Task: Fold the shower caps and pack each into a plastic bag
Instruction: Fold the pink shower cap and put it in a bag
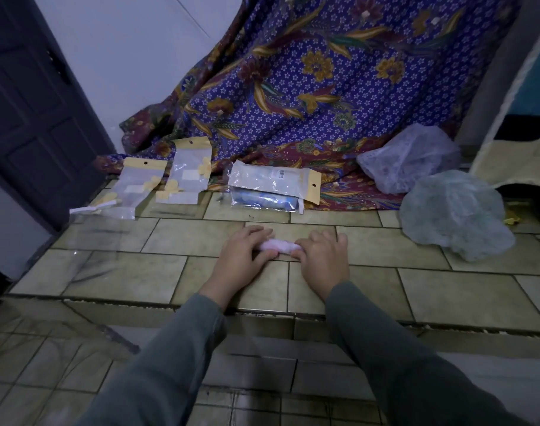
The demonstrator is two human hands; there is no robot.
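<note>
A pink shower cap (pixel 279 246), folded into a narrow roll, lies on the tiled ledge (pixel 170 265) at centre. My left hand (pixel 242 255) grips its left end and my right hand (pixel 322 256) grips its right end, fingers curled over it. Two unfolded caps sit at the right: a pale lilac one (pixel 408 158) and a pale blue-green one (pixel 453 213). Several empty plastic bags with yellow headers (pixel 136 186) (pixel 189 172) lie at the back left. A packed bag (pixel 271 187) holding something blue lies at the back centre.
A purple floral cloth (pixel 308 87) hangs behind the ledge and spreads onto it. A dark door (pixel 26 112) stands at the left. The ledge's front edge drops to a lower tiled floor (pixel 78 364). A cream-edged mat (pixel 514 161) is at the far right.
</note>
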